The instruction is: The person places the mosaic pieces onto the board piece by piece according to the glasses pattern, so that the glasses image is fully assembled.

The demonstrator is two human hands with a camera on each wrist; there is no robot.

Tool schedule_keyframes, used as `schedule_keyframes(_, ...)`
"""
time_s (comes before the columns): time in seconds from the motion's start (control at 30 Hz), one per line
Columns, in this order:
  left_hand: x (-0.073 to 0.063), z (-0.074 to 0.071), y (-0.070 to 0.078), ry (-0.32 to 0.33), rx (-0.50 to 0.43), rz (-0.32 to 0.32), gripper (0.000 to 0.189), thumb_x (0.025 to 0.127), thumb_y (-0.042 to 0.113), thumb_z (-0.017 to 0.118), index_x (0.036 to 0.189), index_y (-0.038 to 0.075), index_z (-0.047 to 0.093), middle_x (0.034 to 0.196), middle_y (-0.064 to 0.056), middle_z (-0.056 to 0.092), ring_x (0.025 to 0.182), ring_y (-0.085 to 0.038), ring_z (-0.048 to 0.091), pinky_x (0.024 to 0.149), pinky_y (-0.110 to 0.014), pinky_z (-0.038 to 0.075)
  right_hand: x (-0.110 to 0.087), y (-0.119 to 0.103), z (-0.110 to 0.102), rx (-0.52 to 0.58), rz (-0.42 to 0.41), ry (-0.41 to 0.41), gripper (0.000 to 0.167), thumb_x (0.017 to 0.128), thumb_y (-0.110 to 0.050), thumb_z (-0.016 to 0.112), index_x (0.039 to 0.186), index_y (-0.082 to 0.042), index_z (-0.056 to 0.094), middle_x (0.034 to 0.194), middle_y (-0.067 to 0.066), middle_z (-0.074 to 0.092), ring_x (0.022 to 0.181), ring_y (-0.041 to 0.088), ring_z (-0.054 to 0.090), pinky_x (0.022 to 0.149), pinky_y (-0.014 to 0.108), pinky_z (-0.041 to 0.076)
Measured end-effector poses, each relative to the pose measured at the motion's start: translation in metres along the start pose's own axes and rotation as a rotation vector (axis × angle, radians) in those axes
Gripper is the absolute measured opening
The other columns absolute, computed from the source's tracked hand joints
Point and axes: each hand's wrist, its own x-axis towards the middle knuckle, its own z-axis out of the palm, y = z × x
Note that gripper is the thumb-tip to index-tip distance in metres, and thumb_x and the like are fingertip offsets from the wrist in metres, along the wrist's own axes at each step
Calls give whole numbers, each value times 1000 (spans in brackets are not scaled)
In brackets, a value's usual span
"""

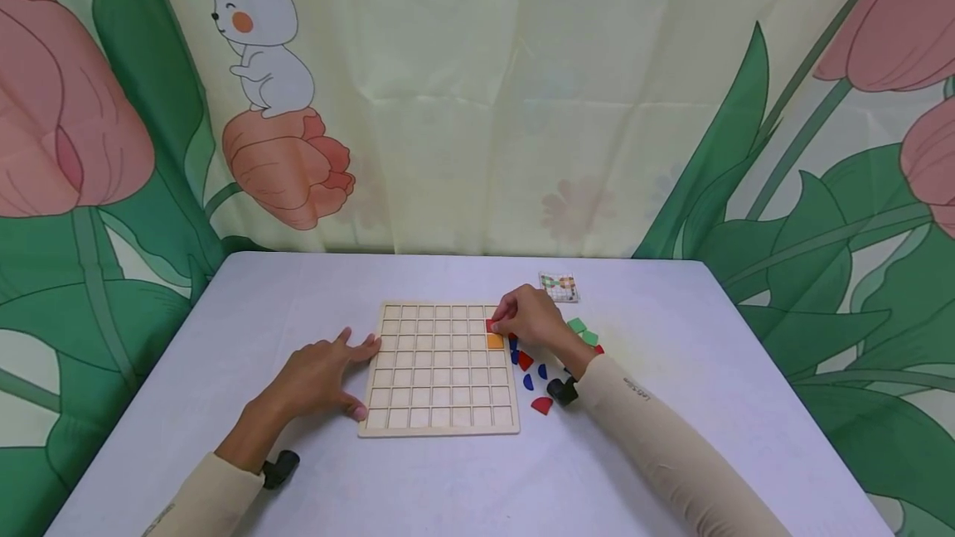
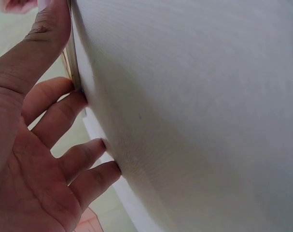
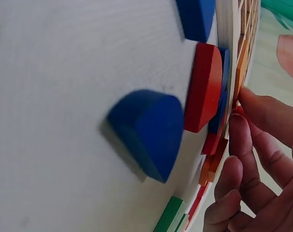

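A pale wooden grid board lies on the table. My left hand is spread along its left side, thumb and fingertips at the edge; the thumb also shows against the board in the left wrist view. At the upper right cells, my right hand pinches a small red piece, mostly covered by the fingers. Just below it, an orange square sits in a cell of the rightmost column. In the right wrist view, my right thumb overlaps the end of the orange piece.
Right of the board lie loose pieces: a blue one, a red one, a red quarter-round and green squares. A small patterned card is behind them. A printed curtain hangs behind the table.
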Motion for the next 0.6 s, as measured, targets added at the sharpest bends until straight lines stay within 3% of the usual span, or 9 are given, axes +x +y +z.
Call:
schedule_keyframes(0.37,0,1,-1,-5,1,-8,119,56,52,101,160,24,50,160,-40,42,128,-58,61,101,-66,53,-2,9,-7,30,-30,-30,9,90,-26,88,98,-22,85,94,-3,73,89,20,62,72,29,50)
schedule_keyframes(0.6,0,1,-2,3,7,6,119,55,53,101,159,24,51,159,-40,43,127,-58,62,100,-65,53,-8,23,-23,75,-91,37,16,92,-22,86,107,-19,85,96,1,72,91,23,58,67,29,50)
